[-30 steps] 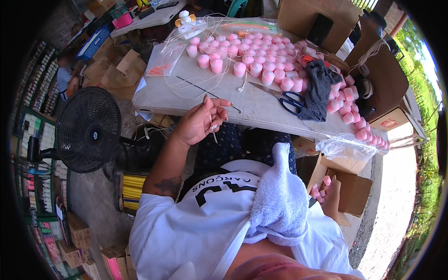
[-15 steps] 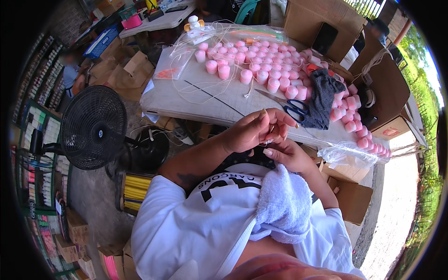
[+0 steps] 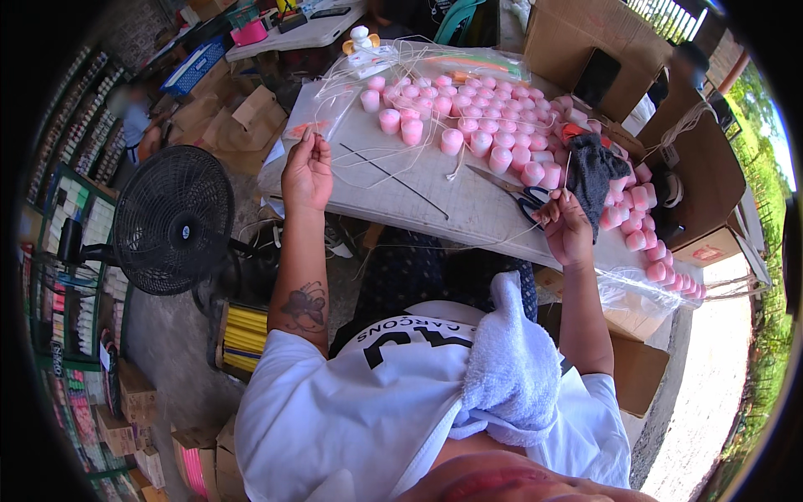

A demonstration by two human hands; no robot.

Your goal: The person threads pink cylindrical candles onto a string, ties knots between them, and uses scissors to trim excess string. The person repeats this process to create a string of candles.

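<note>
My left hand is raised over the table's near left edge, fingertips pinched on a thin cream string. My right hand pinches the same string, a short end of which sticks up above its fingers. Between the hands the string sags in front of the table edge. Dark-handled scissors lie just beyond my right hand, beside a crumpled dark grey cloth. A thin black rod rests on the table between my hands. Beyond it stand many small pink-and-white cup-shaped pieces.
More pink pieces run in strung rows along the table's right side, next to an open cardboard box. A plastic bag lies at the table's left end. A black standing fan is to my left. A white towel hangs on my chest.
My hands were close together in front of my chest. They have moved apart, left hand to the left and up, right hand to the right, with the string drawn out between them.
</note>
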